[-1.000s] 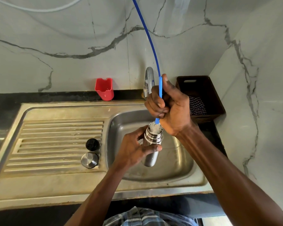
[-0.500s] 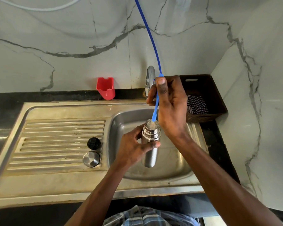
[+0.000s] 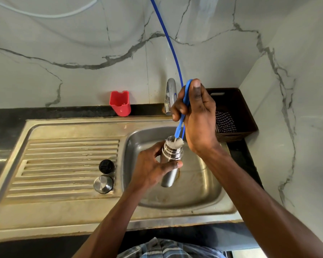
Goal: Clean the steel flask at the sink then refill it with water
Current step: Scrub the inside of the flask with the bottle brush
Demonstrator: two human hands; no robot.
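Note:
Over the sink basin [image 3: 199,189], my left hand [image 3: 151,168] grips the steel flask [image 3: 171,164] around its body, mouth up and tilted slightly. My right hand [image 3: 196,116] holds the blue handle of a bottle brush [image 3: 179,127] just above it. The white bristles [image 3: 174,142] stick out at the flask's open mouth. A black stopper [image 3: 106,166] and a steel cap [image 3: 103,184] lie on the draining board [image 3: 63,164] left of the basin. The tap [image 3: 171,95] rises behind my right hand; no water is seen running from it.
A red plastic holder [image 3: 120,103] stands against the marble wall behind the sink. A dark basket [image 3: 233,114] with a checked cloth sits in the right corner. A blue hose [image 3: 168,40] hangs down the wall toward the tap. Black counter surrounds the sink.
The brush went down into the flask half a second ago and has come back up, so the bristles show at the mouth again. My left hand keeps the flask in the same place.

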